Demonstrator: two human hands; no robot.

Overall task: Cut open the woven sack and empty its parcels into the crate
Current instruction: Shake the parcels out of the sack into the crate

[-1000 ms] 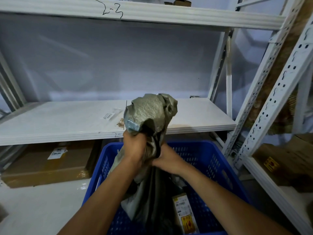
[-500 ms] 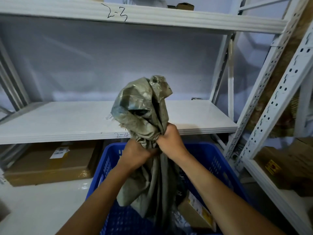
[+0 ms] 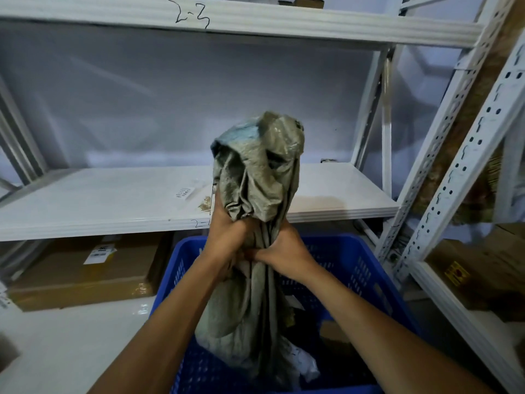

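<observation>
A grey-green woven sack (image 3: 255, 177) hangs upside down over the blue plastic crate (image 3: 352, 268). My left hand (image 3: 227, 231) and my right hand (image 3: 281, 251) both grip the bunched fabric at its middle, side by side. The sack's bunched top end stands above my fists; its loose lower part drapes down into the crate. Parcels lie in the crate: a brown one (image 3: 335, 334) and a white one (image 3: 304, 362), partly hidden by the sack.
White metal shelving (image 3: 113, 206) stands right behind the crate, with a perforated upright (image 3: 443, 166) at right. A cardboard box (image 3: 85, 274) sits under the shelf at left. More boxes (image 3: 477, 277) rest on the right-hand shelf.
Both hands shifted their grip along the sack: the right hand dropped lower and the left rose beside it. The fabric above my fists changed shape and the sack kept hanging into the crate.
</observation>
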